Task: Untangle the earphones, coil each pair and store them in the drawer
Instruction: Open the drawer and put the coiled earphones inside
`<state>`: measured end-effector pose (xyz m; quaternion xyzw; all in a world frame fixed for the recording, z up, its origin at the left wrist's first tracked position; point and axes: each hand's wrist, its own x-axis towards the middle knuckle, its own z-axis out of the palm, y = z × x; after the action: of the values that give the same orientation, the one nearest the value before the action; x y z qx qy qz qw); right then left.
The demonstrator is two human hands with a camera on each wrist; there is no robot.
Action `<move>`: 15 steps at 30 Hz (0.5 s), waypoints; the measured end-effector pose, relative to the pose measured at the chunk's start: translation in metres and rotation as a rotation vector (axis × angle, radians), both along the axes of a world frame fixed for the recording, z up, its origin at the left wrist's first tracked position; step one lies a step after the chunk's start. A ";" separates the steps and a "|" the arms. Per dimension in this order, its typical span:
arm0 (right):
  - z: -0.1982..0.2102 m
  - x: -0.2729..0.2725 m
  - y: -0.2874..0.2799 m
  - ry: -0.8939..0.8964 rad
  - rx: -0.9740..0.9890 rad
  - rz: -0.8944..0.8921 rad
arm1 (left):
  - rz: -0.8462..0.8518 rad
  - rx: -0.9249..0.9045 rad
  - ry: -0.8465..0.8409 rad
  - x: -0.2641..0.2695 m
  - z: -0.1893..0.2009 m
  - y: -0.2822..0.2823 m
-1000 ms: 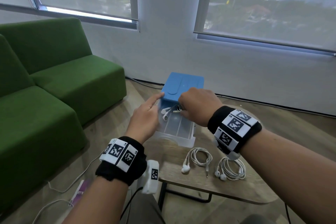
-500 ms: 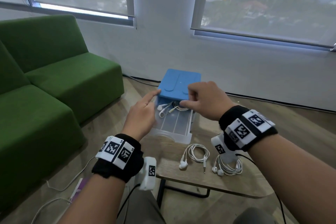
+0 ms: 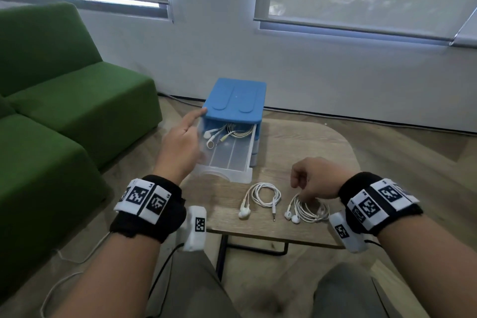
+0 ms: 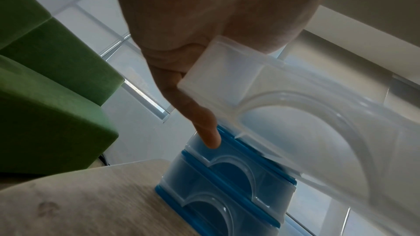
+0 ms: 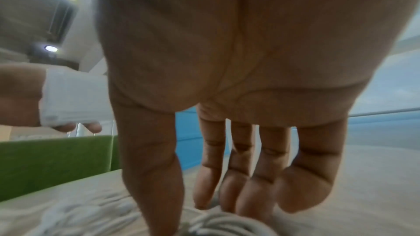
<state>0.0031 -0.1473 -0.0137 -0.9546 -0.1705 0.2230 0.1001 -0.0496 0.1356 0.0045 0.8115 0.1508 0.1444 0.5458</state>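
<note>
— What is sitting around the desk [image 3: 320, 142]?

— A green sofa [image 3: 64, 111] is standing just beside it on the left, and nothing is blocking the open drawer [image 3: 227, 155] of the blue drawer unit [image 3: 236, 100].

— And the earphones?

— One white coil [image 3: 232, 131] is lying at the drawer's back. Two more are lying on the desk: the left coil [image 3: 260, 199] and the right coil [image 3: 307, 208].

— The hands?

— The left hand [image 3: 180, 147] is holding the drawer's left wall, forefinger pointing at the unit. The right hand [image 3: 317, 178] is reaching onto the right coil, fingers loosely spread, touching it. No readable writing is showing.
</note>
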 end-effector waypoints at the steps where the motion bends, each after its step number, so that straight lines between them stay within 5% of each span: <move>1: -0.001 0.000 -0.002 0.012 0.015 -0.004 | 0.003 -0.006 0.004 0.000 -0.001 0.000; 15: 0.000 -0.007 -0.013 -0.018 -0.078 0.091 | 0.005 0.011 -0.001 0.006 -0.008 0.003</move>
<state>-0.0041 -0.1600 -0.0136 -0.9510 -0.2058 0.2250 0.0509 -0.0436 0.1384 -0.0032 0.8140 0.1519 0.1467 0.5411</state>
